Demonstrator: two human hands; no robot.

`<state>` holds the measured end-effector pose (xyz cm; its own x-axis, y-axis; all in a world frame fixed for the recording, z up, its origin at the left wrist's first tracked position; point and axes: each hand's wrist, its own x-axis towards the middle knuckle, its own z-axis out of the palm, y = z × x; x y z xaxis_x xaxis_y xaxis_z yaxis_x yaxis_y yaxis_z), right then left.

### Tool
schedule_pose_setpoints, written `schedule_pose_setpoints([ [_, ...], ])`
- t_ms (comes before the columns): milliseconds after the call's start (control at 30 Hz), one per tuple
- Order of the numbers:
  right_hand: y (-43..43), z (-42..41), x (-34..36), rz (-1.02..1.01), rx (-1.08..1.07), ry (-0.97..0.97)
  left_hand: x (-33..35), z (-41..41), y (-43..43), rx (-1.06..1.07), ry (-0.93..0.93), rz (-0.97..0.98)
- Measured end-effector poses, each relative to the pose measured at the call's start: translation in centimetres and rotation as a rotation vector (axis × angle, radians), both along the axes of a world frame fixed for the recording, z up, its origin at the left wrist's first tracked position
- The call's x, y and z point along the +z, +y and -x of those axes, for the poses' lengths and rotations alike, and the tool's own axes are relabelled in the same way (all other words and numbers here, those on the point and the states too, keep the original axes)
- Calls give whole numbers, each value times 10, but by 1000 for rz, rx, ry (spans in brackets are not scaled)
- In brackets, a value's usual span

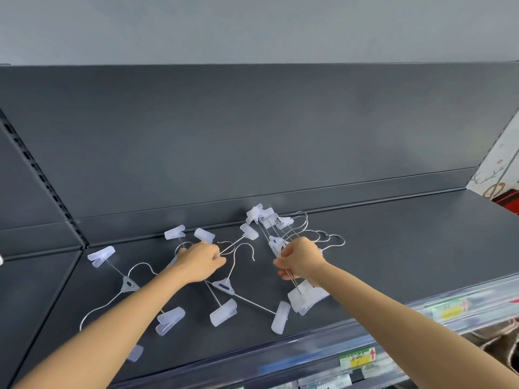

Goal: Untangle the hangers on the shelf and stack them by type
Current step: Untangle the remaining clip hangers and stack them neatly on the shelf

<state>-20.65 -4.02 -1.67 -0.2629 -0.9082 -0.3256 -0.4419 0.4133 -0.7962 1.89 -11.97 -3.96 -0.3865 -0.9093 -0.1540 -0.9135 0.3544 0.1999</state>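
Head view: roughly half done. Right hand (pixel 302 261) fingers (pixel 281 270) curled round stacked bundle (pixel 306 299) centre-right; left hand (pixel 198 262) seemingly pinching one wire (pixel 233 245); tangled hangers (pixel 223 286) lower left unsorted.

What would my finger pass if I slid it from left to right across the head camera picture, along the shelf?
Slotted rail → frosted clip → left hand holding a hanger wire → right hand pinching the hanger bundle → yellow price label → patterned panel.
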Motion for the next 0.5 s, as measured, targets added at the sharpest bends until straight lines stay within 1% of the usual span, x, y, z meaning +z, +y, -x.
schedule_pose_setpoints([
  [233,-6,0,0,-71,46,85,1,-9,0,-71,-50,-47],
  [400,-6,1,-7,-144,172,274,2,-22,0,-37,-57,-65],
  [500,-10,6,-3,-149,237,480,4,-24,0,-30,-61,-79],
])
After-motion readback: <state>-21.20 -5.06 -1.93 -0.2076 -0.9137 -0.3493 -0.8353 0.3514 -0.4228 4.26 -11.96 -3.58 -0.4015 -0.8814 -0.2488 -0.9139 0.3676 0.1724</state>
